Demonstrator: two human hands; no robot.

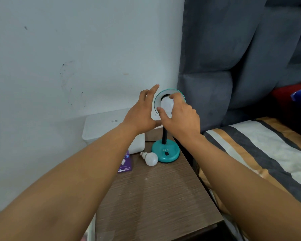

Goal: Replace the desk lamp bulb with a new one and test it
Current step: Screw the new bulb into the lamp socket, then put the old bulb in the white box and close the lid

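Observation:
A teal desk lamp stands on a wooden bedside table, its round base near the table's right edge and its shade facing me. A white bulb sits in the shade's opening, and my right hand is closed around it with fingers and thumb. My left hand hovers just left of the shade with its fingers spread; whether it touches the rim I cannot tell. A second white bulb lies on its side on the table, left of the lamp base.
A purple bulb box lies flat left of the loose bulb. A white box stands against the wall behind. A bed with a striped cover and a grey padded headboard borders the table on the right.

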